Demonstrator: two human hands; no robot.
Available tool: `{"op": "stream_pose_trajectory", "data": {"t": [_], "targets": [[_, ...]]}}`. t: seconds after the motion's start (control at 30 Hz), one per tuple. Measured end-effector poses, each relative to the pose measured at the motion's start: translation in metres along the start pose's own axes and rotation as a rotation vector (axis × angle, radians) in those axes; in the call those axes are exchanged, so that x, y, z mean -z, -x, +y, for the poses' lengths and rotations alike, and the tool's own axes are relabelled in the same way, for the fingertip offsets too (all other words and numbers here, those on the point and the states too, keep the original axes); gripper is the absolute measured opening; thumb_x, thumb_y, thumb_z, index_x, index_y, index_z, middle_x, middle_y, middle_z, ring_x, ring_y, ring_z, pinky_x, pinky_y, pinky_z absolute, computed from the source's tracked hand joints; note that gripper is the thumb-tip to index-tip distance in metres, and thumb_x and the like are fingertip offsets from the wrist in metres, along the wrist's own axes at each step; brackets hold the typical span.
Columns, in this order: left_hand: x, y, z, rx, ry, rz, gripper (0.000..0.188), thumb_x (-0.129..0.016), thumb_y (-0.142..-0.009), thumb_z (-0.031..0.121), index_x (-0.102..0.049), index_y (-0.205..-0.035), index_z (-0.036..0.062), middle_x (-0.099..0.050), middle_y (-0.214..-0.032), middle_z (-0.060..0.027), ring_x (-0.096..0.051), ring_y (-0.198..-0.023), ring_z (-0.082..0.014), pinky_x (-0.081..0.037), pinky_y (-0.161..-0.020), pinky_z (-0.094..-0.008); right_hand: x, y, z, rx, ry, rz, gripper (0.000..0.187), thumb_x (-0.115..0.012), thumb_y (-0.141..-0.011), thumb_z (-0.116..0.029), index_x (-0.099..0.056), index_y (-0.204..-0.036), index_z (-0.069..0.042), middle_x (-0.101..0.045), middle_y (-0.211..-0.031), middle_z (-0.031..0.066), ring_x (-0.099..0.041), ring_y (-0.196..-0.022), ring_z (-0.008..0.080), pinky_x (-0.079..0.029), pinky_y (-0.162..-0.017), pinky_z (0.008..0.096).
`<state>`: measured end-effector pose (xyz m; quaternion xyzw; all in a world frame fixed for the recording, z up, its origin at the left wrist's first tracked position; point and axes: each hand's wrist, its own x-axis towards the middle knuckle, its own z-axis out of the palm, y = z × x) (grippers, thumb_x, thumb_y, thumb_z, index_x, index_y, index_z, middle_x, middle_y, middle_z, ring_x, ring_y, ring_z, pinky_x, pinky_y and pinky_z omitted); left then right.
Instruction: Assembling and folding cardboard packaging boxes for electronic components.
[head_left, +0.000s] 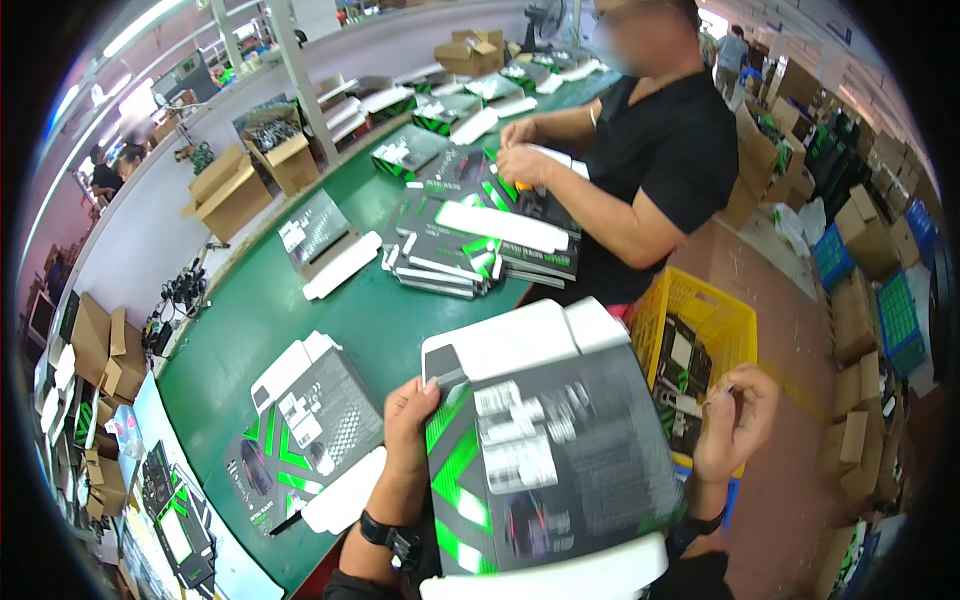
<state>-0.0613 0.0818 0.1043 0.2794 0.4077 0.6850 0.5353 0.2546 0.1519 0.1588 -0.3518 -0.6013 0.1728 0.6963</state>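
A black and green printed carton [580, 430], laid flat with white flaps, is held up in front of me. My left hand [408, 415] pinches its left edge, thumb on the printed face. Away from the carton's right edge, my right hand [742, 420] is raised with fingers curled and the fingertips close together; whatever they hold is too small to name. On the green table [250, 350] to the left lies a similar flat carton [310, 430] with its white flaps out.
Across the table a person in a black shirt [670, 160] works beside stacked flat cartons [450, 255]. A yellow crate [725, 320] holding cartons stands at right. Another carton [320, 235] lies farther along the table. Dark cables [180, 295] and brown boxes [230, 195] line the left side.
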Motion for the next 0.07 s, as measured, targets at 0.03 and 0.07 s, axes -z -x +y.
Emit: {"op": "stream_pose_trajectory", "data": {"t": [0.03,0.07], "targets": [[0.000,-0.004,-0.013,0.005,-0.083,0.205,0.038,-0.061,-0.100,0.033,-0.068,-0.110,-0.0037,-0.072,-0.097,-0.0060,-0.064,-0.083,-0.0099,-0.051,-0.077,-0.0244,0.004,0.007,0.006,-0.178,0.040,0.000,0.013,-0.067,-0.096,-0.017,-0.061,-0.098,-0.005,-0.051,-0.089,0.0006,-0.050,-0.075,0.0120,-0.039,-0.063,0.0273],[0.000,-0.010,-0.010,-0.021,-0.076,0.205,0.038,-0.061,-0.100,0.033,-0.068,-0.110,-0.0037,-0.072,-0.097,-0.0060,-0.064,-0.083,-0.0099,-0.051,-0.077,-0.0244,0.010,0.017,0.018,-0.363,0.080,-0.005,0.014,-0.065,-0.098,-0.017,-0.061,-0.102,-0.004,-0.051,-0.090,-0.0004,-0.050,-0.077,0.0101,-0.040,-0.066,0.0268]]}}
